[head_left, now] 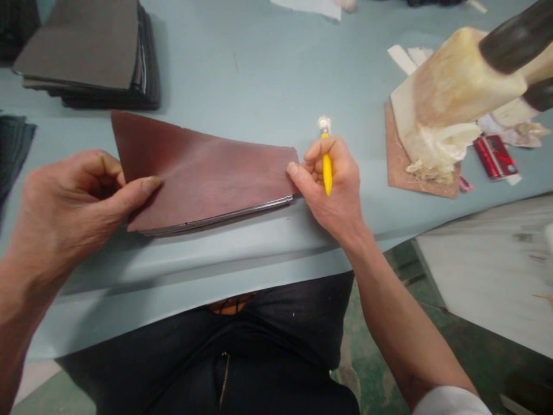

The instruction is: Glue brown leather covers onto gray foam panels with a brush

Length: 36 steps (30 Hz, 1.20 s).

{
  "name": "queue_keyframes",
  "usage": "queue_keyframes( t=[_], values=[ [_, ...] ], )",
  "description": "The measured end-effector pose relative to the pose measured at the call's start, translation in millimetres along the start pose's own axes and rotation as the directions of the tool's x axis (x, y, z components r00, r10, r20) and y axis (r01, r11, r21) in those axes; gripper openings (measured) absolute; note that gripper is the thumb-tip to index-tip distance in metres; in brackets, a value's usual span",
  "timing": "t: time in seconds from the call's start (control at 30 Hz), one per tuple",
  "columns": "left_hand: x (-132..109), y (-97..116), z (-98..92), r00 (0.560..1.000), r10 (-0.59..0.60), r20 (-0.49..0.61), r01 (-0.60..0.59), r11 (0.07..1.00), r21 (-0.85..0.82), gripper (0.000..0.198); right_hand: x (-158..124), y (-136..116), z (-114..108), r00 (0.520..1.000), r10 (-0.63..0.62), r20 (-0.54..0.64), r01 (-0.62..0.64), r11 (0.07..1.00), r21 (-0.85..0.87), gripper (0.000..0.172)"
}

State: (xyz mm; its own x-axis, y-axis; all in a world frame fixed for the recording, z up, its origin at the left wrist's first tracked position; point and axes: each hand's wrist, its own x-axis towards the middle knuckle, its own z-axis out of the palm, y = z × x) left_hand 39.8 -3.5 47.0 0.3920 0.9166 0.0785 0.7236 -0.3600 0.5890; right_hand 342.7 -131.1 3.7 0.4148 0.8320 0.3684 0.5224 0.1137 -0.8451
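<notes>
A reddish-brown sheet that looks like leather (207, 173) lies over a stack of dark sheets (224, 218) near the table's front edge. Its left end curls upward. My left hand (82, 202) pinches that end, thumb on top and fingers partly hidden behind. At the sheet's right end, the thumb and fingertips of my right hand (337, 190) grip the corner. The same hand also holds a small yellow-handled brush (327, 167), whose tip is coated in something white and points away from me.
A tall stack of dark sheets (86, 52) stands back left, with more dark pieces (15, 150) at the left edge. On the right, a crusted cream container (458, 80) with a black-handled tool (518, 34) sits on a brown board (397, 155), beside a red can (496, 157).
</notes>
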Motion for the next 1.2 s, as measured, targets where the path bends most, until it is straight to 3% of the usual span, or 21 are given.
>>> queue_keyframes(
  t=[0.77, 0.97, 1.2],
  values=[
    [-0.3, -3.4, 0.4, 1.000, -0.003, 0.003, 0.003, 1.000, 0.010, 0.037, -2.5, 1.7, 1.0, 0.999, 0.045, 0.013, -0.046, 0.998, 0.044, 0.022],
    [0.2, -3.1, 3.4, 0.998, 0.032, -0.059, -0.035, 0.998, -0.043, 0.040, -4.1, -2.5, -1.2, 0.998, 0.053, 0.021, -0.054, 0.996, 0.068, 0.022],
    [0.5, 4.6, 2.6, 0.997, 0.029, -0.065, -0.032, 0.998, -0.046, 0.040, -5.5, -6.3, -4.0, 0.997, 0.071, -0.014, -0.071, 0.997, -0.032, 0.024]
  ],
)
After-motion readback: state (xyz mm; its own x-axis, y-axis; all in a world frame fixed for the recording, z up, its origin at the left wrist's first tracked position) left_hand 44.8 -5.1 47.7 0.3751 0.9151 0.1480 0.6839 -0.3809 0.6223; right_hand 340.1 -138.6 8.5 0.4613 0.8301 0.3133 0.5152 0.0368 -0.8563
